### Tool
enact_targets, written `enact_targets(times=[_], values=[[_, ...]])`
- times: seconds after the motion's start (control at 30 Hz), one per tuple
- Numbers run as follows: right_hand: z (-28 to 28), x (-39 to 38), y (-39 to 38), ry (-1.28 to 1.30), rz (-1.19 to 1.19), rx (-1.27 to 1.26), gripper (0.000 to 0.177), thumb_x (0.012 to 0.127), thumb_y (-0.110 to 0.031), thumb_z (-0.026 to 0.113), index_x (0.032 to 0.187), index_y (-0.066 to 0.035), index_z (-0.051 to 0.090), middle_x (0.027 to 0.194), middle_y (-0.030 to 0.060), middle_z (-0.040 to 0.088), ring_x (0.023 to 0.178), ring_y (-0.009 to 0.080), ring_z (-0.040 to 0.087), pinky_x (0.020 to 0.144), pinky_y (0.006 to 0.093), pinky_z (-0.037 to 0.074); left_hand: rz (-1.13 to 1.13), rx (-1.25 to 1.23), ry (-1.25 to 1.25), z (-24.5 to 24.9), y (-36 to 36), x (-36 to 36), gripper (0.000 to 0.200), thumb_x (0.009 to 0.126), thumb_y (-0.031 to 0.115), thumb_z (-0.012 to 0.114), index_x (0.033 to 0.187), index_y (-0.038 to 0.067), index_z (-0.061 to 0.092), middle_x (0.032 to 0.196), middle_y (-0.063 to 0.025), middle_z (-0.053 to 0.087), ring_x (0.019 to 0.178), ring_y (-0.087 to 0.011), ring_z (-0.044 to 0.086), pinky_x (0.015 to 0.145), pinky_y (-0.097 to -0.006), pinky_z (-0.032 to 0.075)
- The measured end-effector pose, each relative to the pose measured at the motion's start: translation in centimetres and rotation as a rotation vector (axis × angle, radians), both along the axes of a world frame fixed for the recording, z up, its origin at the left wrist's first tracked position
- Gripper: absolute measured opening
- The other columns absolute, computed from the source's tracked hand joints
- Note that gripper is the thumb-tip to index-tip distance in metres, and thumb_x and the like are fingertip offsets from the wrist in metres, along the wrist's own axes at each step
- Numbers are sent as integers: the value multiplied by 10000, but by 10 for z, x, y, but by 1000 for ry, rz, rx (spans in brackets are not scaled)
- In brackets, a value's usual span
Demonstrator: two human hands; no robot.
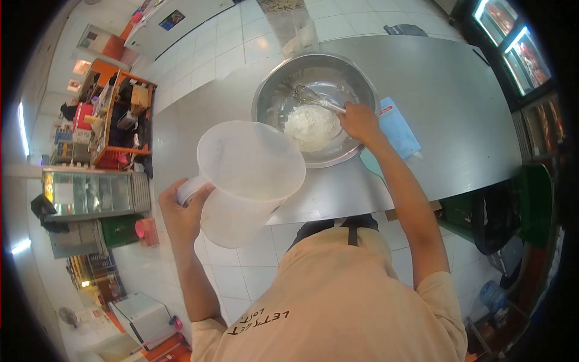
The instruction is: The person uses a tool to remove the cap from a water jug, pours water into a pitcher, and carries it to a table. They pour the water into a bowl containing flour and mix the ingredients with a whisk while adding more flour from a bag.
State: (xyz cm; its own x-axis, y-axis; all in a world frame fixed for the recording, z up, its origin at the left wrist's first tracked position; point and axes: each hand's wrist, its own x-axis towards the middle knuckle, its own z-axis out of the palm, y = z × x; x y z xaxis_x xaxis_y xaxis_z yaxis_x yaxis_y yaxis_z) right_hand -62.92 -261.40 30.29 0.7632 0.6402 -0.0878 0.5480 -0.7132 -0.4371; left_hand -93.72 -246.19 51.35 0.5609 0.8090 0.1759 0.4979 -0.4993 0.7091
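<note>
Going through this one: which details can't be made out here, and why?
All in the head view:
Grip end of the whisk: hidden by the right hand.
Floor of the bowl under the white powder: covered by the heap.
Red print on the blue packet: too small.
Part of the pitcher handle: covered by the left hand.
</note>
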Motion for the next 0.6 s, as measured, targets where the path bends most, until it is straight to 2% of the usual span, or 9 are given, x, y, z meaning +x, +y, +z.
enact_targets(times=[0.13,0.27,0.33,0.37,0.43,0.47,0.53,0.6], values=[[21,20,-8,-42,-55,85,323,827,-285,557,814,20,661,825,226,640,794,377,622,742,432,492,-230,140,159,8,23,33,321,717,228,734,692,-67,611,567,-80,587,499,-104,533,467,-249,412],[14,3,-15,23,-142,152,335,832,-296,563,886,25,642,850,219,638,782,378,620,721,430,495,-289,118,221,4,48,53,326,732,237,722,710,-74,626,568,-89,600,490,-110,543,459,-248,410],[-5,-13,-16,-36,-209,149,302,804,-272,593,984,-30,622,911,168,635,913,353,580,840,464,446,-326,12,276,2,63,60,339,736,244,717,731,-84,631,580,-97,607,490,-124,553,461,-252,416],[-11,-24,-18,-32,-220,146,302,804,-272,593,984,-30,622,911,168,635,913,353,580,840,464,446,-338,9,280,0,68,62,339,736,244,717,731,-84,631,580,-97,607,490,-124,553,461,-252,416],[-17,-42,-21,-437,-129,136,281,794,-238,612,1023,-76,617,919,113,629,988,321,543,940,517,377,-339,33,296,-4,77,68,362,738,261,718,730,-90,629,586,-106,613,489,-135,562,464,-261,426],[-18,-45,-22,-437,-132,130,281,794,-238,612,1023,-76,617,919,113,629,988,321,543,940,517,377,-344,29,296,-6,81,70,362,738,261,718,730,-90,629,586,-106,613,489,-135,562,464,-261,426],[-21,-52,-23,-409,-228,222,279,790,-233,618,1033,-97,618,940,81,620,1034,295,506,984,598,294,-388,64,298,-10,88,73,372,741,273,716,738,-90,634,591,-119,618,489,-143,570,464,-269,432],[-27,-49,-23,-392,-259,298,286,792,-242,615,1034,-89,615,959,87,616,1040,295,506,966,618,298,-401,71,326,-9,90,77,372,742,275,715,741,-89,637,591,-125,619,492,-149,577,469,-269,439]])
